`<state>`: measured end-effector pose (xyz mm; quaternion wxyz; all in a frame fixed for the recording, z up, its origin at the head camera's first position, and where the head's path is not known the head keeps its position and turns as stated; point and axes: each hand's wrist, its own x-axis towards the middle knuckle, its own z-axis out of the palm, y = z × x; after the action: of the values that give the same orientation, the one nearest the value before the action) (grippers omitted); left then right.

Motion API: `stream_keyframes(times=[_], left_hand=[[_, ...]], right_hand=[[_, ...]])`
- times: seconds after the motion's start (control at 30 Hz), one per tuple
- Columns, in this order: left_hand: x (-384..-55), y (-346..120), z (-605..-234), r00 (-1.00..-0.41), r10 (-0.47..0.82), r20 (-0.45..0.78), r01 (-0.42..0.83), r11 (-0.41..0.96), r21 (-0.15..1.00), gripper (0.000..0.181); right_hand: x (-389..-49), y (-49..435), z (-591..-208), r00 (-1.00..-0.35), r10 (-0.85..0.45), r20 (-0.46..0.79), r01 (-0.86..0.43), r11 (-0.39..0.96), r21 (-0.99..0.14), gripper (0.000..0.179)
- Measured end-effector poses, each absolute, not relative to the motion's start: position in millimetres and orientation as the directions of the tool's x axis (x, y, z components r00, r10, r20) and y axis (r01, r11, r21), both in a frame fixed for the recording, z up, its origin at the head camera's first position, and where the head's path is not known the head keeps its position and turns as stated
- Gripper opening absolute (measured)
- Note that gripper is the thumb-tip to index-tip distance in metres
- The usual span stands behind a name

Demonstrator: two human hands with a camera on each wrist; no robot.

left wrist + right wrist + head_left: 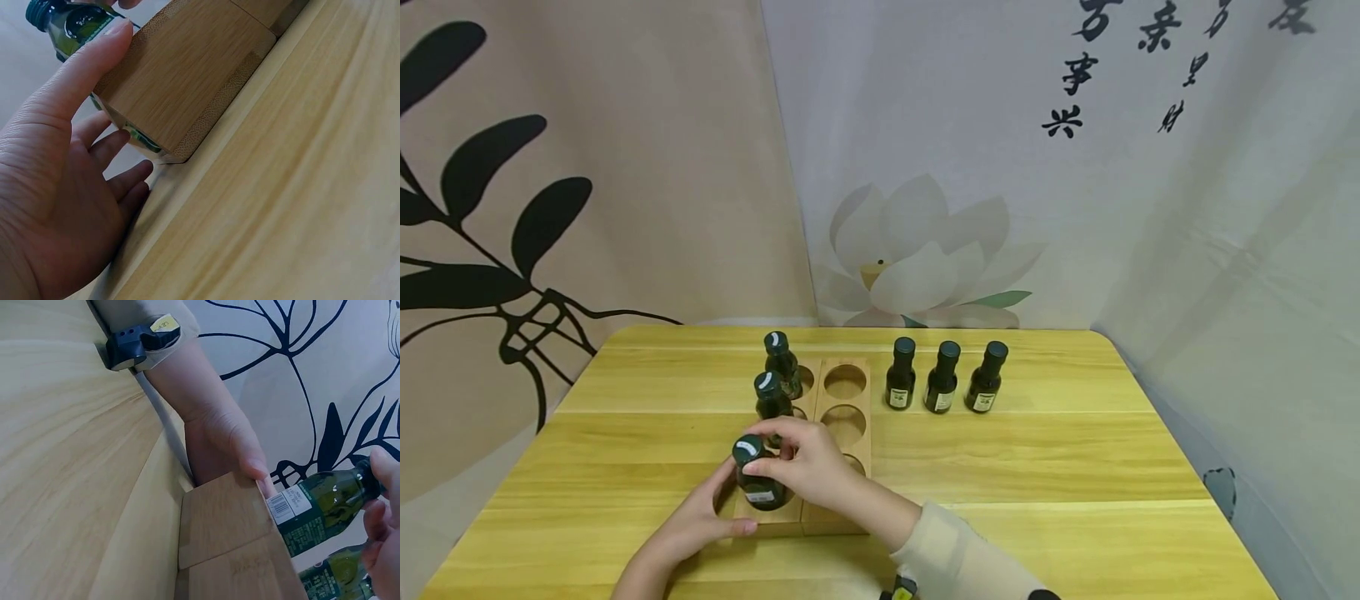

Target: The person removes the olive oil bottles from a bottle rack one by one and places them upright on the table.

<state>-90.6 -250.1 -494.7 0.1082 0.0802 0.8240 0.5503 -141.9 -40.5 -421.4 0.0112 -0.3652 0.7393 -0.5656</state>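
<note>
My right hand (pixel 812 467) pinches a small dark green glass bottle (pixel 763 493) by its neck, thumb and fingers just under the cap. The bottle sits at the front hole of the wooden bottle holder (pixel 767 528); its lower end overlaps the hole, and a white barcode label shows. At the holder's front left corner, my left hand (pixel 69 156) grips with the thumb in front and fingers along the side. Behind the held bottle, two like bottles, a middle one (pixel 772 404) and a rear one (pixel 784 367), stand in the same left row.
Three dark bottles, the left (pixel 900 375), middle (pixel 942 383) and right one (pixel 987 379), stand on the wooden table (pixel 1037 467) right of the holder. The holder's right row has bare round holes (pixel 845 382). A printed curtain (pixel 700 167) hangs behind the table.
</note>
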Motion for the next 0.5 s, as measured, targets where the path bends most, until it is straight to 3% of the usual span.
stream_keyframes(times=[0.27,0.5], left_hand=[[-90.7,-251.0,-495.9,-0.964,0.261,-0.051,0.054,0.380,0.923,0.101],[-91.5,-251.1,-496.0,-0.960,0.278,-0.018,0.086,0.355,0.931,0.098]], right_hand=[[-135.3,-33.8,-399.9,-0.756,-0.533,0.381,-0.476,0.048,-0.878,0.032],[-140.8,-26.4,-393.0,-0.750,-0.498,0.435,-0.505,0.007,-0.863,0.033]])
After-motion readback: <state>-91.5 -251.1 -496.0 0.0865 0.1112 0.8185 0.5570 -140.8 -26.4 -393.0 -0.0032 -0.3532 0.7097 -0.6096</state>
